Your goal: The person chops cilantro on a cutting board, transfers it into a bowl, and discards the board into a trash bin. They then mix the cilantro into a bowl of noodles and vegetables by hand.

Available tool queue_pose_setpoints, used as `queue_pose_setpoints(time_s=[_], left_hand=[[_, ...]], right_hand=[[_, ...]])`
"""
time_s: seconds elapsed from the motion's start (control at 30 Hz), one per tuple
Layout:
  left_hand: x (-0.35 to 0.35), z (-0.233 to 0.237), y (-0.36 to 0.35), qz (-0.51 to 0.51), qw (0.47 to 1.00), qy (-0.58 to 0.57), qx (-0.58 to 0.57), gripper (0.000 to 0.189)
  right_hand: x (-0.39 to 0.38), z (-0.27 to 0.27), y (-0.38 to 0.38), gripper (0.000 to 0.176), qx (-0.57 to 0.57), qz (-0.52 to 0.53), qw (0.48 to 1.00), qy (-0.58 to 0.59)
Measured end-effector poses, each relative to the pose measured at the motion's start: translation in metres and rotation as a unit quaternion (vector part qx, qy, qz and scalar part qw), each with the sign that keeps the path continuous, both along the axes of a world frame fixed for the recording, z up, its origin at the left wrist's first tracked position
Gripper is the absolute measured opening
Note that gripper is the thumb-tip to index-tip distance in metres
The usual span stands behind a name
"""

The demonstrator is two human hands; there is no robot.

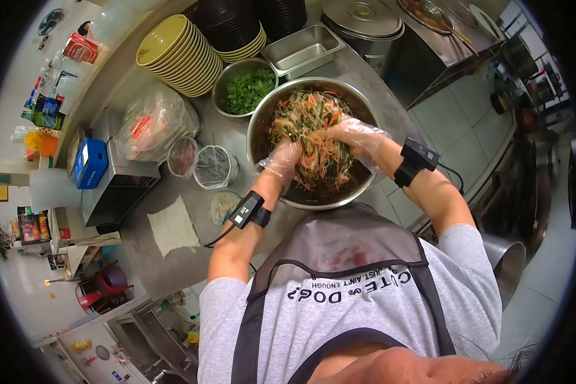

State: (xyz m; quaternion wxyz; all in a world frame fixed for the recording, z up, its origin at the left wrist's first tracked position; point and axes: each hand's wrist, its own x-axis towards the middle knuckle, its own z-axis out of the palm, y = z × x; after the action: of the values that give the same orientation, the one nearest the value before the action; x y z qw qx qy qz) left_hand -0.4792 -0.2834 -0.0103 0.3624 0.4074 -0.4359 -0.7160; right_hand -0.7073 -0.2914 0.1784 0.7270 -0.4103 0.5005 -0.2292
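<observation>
A large steel mixing bowl [255, 137] holds a heap of noodle salad [323, 157], thin noodles tossed with green and orange shreds. My left hand [286, 157], in a clear plastic glove, is sunk into the heap's left side, its fingers curled into the strands and partly hidden. From the right, my right hand [355, 134], gloved the same way, grips a clump of the salad near the top. Dark liquid shows at the bowl's bottom.
Behind the bowl stand a bowl of chopped greens [249, 89], a rectangular steel pan [301, 54], stacked yellow bowls [173, 57] and a lidded pot [365, 29]. Leftward are a lined tub [216, 168], a plastic bag [157, 128], a scale [91, 163] and a cloth [173, 227].
</observation>
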Motion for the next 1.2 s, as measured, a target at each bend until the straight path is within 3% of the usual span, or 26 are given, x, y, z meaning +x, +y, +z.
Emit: queue_pose_setpoints(time_s=[0.03,0.17,0.23,0.27,0.33,0.37,0.43,0.5,0.53,0.57,0.63,0.73,0.87,0.93,0.97,1.03,1.07,1.1,1.13,1.17,1.2], left_hand=[[-0.011,0.042,-0.004,0.032,0.999,0.003,0.008,0.042],[-0.033,0.137,-0.01,0.064,0.995,-0.06,-0.051,0.039],[-0.034,0.162,-0.01,0.067,0.932,-0.317,-0.161,0.037],[-0.037,0.178,-0.009,0.07,0.924,-0.349,-0.136,0.039],[-0.038,0.206,-0.006,0.082,0.899,-0.396,-0.167,0.039],[-0.037,0.212,-0.006,0.091,0.87,-0.443,-0.196,0.039],[-0.034,0.214,-0.009,0.105,0.901,-0.381,-0.181,0.041],[-0.032,0.228,-0.004,0.15,0.905,-0.344,-0.199,0.036],[-0.031,0.24,-0.002,0.129,0.896,-0.36,-0.228,0.036],[-0.027,0.241,-0.004,0.13,0.896,-0.358,-0.229,0.036],[-0.022,0.245,-0.008,0.061,0.863,-0.426,-0.266,0.036],[-0.021,0.259,-0.006,0.035,0.821,-0.483,-0.302,0.038],[-0.019,0.253,-0.007,0.008,0.83,-0.482,-0.28,0.037],[-0.02,0.266,0.01,-0.018,0.932,-0.276,-0.236,0.04],[-0.017,0.259,0.006,-0.07,0.954,-0.23,-0.18,0.053],[-0.006,0.142,-0.015,-0.015,0.986,0.058,-0.157,0.063],[-0.006,0.16,0.003,-0.001,0.983,-0.146,-0.113,0.078],[-0.013,0.175,0.021,0.048,0.987,-0.148,0.044,0.081],[-0.012,0.161,0.02,0.023,0.967,-0.179,0.181,0.085],[-0.007,0.102,0.012,-0.011,0.951,-0.061,0.304,0.086],[-0.013,0.089,0.02,0.013,0.932,-0.044,0.36,0.081]], right_hand=[[-0.005,-0.023,-0.008,0.054,-0.07,0.004,0.993,-0.09],[0.0,-0.013,-0.021,0.057,-0.143,-0.002,0.981,-0.131],[0.001,-0.002,-0.027,0.057,-0.22,0.013,0.975,-0.025],[0.002,0.009,-0.03,0.056,-0.306,0.04,0.95,0.042],[0.002,0.026,-0.031,0.055,-0.346,0.032,0.938,0.014],[0.002,0.03,-0.032,0.055,-0.383,0.023,0.924,-0.015],[0.001,0.039,-0.035,0.053,-0.41,0.029,0.912,-0.001],[-0.004,0.058,-0.034,0.053,-0.499,0.051,0.852,0.149],[-0.004,0.073,-0.03,0.051,-0.425,0.052,0.898,0.1],[-0.005,0.091,-0.022,0.051,-0.426,0.052,0.897,0.101],[-0.005,0.119,-0.008,0.046,-0.473,0.07,0.843,0.248],[-0.006,0.112,-0.018,0.041,-0.461,0.098,0.856,0.214],[-0.005,0.103,-0.02,0.036,-0.49,0.136,0.821,0.259],[-0.005,0.092,-0.02,0.035,-0.5,0.17,0.806,0.267],[-0.007,0.075,-0.021,0.031,-0.477,0.187,0.807,0.294],[-0.014,0.035,-0.024,0.025,-0.432,0.221,0.802,0.348],[-0.019,0.016,-0.023,0.025,-0.391,0.26,0.804,0.365],[-0.025,-0.005,-0.021,0.026,-0.348,0.299,0.803,0.381],[-0.028,-0.027,-0.018,0.026,-0.312,0.338,0.793,0.399],[-0.029,-0.047,-0.015,0.025,-0.277,0.376,0.78,0.416],[-0.031,-0.065,-0.009,0.027,-0.257,0.382,0.776,0.431]])
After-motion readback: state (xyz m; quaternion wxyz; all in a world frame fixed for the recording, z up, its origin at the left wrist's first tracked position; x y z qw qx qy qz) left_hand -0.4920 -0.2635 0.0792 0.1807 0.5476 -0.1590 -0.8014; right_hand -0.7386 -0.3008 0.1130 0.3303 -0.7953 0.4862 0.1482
